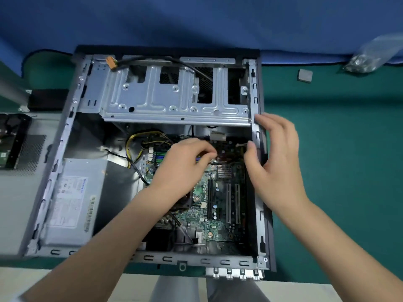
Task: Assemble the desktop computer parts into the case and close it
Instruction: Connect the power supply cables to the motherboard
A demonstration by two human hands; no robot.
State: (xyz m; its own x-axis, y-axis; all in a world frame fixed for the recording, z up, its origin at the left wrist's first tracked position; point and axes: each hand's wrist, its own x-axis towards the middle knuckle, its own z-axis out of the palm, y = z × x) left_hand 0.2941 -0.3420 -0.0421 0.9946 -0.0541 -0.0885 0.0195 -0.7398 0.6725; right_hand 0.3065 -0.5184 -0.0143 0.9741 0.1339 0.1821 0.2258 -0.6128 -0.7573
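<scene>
An open desktop case (pixel 56 162) lies on its side on a green mat. Its green motherboard (pixel 214 205) is inside, with the grey power supply (pixel 72 199) at the left and a metal drive cage (pixel 174 94) at the far end. My left hand (pixel 183 164) reaches into the case, fingers curled over cables at the board's upper edge; what it pinches is hidden. My right hand (pixel 274 158) hovers at the case's right wall with fingers relaxed, thumb pointing in toward the board. Yellow and black cables (pixel 135 147) loop beside the power supply.
A side panel with a hard drive (pixel 13 144) lies left of the case. A small grey square part (pixel 304 75) and a clear bag of screws (pixel 366 59) sit on the mat at the far right. A blue partition rises behind.
</scene>
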